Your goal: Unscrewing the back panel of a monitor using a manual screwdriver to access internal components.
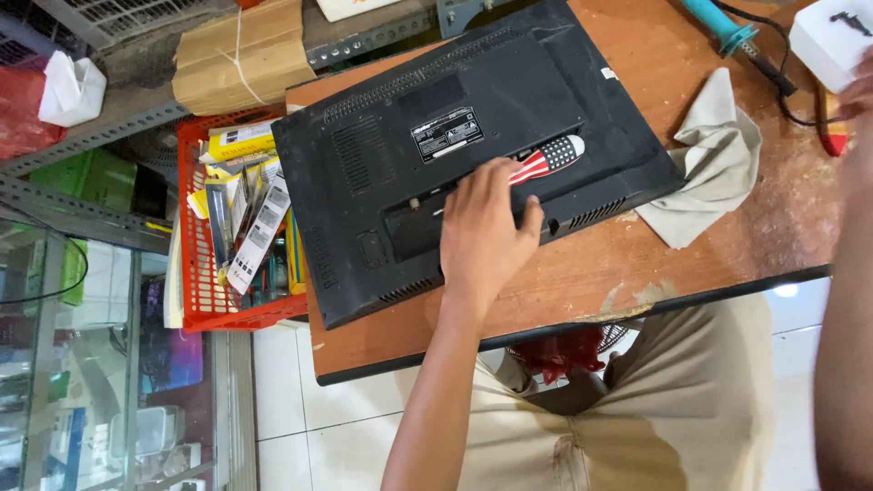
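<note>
A flat black monitor [382,155] lies face down and skewed across the brown wooden tabletop [691,245], its back cover turned up to the head camera. The plastic back is dusty and scuffed, with long rows of ventilation slots along the far edge, a smaller grille block on the left part, and more slots near the near edge. A rectangular label with a white patch sits near the middle, and below it runs a recessed strip where the connectors sit. The left hand [482,236] lies palm down over that recess, fingers curled loosely around the shaft end of a screwdriver [550,159] whose thick handle, striped red and white with a dark dotted end, pokes out past the fingertips and rests on the cover. The right hand [855,95] shows only at the picture's right edge, touching a white box [823,41]; whether it grips the box or merely rests on it I cannot tell. A crumpled grey cloth [714,164] lies just beside the monitor's right corner, and a teal-handled soldering iron [727,27] lies beyond it. A red plastic basket [195,264] full of packaged parts stands against the tabletop's left side.
</note>
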